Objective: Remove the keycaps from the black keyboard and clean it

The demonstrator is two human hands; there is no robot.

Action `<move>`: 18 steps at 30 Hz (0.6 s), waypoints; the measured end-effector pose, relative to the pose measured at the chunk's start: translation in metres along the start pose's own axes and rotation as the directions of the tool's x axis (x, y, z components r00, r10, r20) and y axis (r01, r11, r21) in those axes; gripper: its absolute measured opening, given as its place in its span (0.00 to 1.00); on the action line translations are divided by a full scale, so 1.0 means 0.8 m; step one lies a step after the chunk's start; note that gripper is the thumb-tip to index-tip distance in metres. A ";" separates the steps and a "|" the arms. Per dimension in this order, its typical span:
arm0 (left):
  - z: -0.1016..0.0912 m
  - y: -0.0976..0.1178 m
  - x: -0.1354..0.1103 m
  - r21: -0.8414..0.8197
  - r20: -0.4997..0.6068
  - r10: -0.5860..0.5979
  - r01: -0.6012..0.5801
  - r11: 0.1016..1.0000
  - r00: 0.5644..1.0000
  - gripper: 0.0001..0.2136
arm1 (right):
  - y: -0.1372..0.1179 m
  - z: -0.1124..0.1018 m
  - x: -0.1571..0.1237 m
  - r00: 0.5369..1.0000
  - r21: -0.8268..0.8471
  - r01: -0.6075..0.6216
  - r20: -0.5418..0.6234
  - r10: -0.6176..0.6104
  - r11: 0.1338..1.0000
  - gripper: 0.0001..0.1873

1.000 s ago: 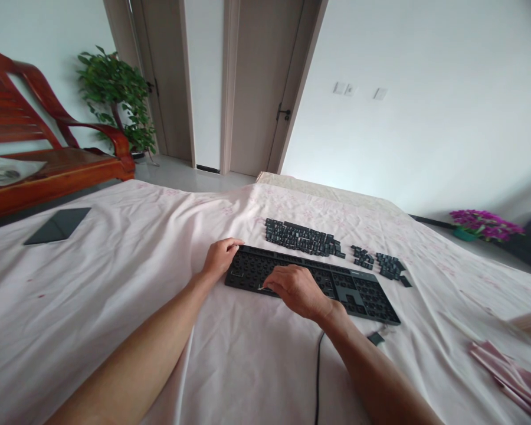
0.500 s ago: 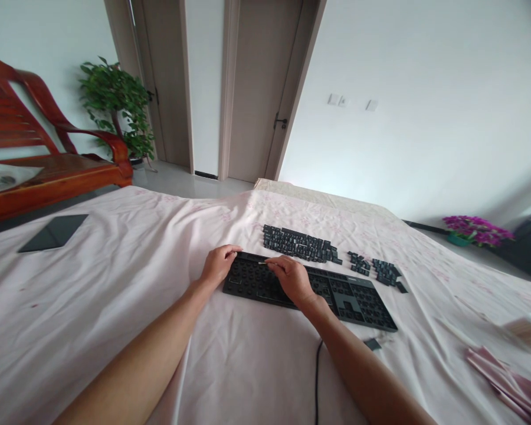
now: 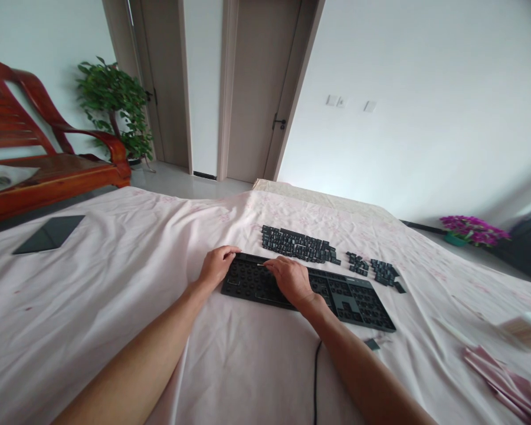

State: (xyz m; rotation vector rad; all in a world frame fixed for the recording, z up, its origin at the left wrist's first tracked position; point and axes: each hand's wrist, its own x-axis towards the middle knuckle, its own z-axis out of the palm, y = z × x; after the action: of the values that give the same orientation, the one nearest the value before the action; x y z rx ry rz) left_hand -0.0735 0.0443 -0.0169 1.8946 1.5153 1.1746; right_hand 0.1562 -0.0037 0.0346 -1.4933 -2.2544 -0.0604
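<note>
A black keyboard [image 3: 248, 280] with its keycaps off lies slantwise on the pink floral cloth. My left hand [image 3: 216, 265] is closed on its far left corner, thumb and fingers pinching the edge. Over the keyboard's left half, my right hand [image 3: 289, 280] pinches a thin stick with a pale tip, which looks like a cotton swab [image 3: 261, 265]. The tip points left, near the upper rows of key sockets; whether it touches them I cannot tell. My right hand covers part of the keyboard's middle. Just beyond the keyboard, loose black keycaps [image 3: 298, 245] lie grouped in rows.
Smaller keycap groups [image 3: 384, 273] sit farther right. A small dark piece [image 3: 372, 344] and a black cable [image 3: 317, 383] are on the near side. A dark tablet-like slab [image 3: 49, 234] lies left; a folded pink cloth [image 3: 502, 378] and a blurred container [image 3: 528, 332] are at right.
The swab and my right hand have shifted very slightly left over the keyboard. My left hand stays at the corner; the whole view has moved a little.
</note>
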 end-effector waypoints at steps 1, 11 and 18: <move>0.000 0.000 0.000 0.000 0.002 0.001 -0.001 1.000 1.000 0.13 | 0.002 0.000 -0.002 1.000 0.026 -0.021 -0.012 0.021 0.999 0.12; 0.001 0.002 0.001 0.007 0.005 -0.016 0.016 1.000 1.000 0.14 | -0.002 0.008 -0.007 0.999 0.182 0.023 -0.034 -0.017 0.983 0.12; -0.001 0.002 0.000 0.001 0.005 -0.006 0.006 1.000 1.000 0.14 | -0.003 -0.006 -0.004 0.999 0.024 0.025 0.035 -0.026 0.999 0.13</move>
State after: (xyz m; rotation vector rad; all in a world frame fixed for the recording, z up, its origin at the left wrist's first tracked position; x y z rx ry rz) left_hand -0.0729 0.0434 -0.0151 1.8904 1.5181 1.1660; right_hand 0.1568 -0.0090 0.0383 -1.4646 -2.2949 -0.0152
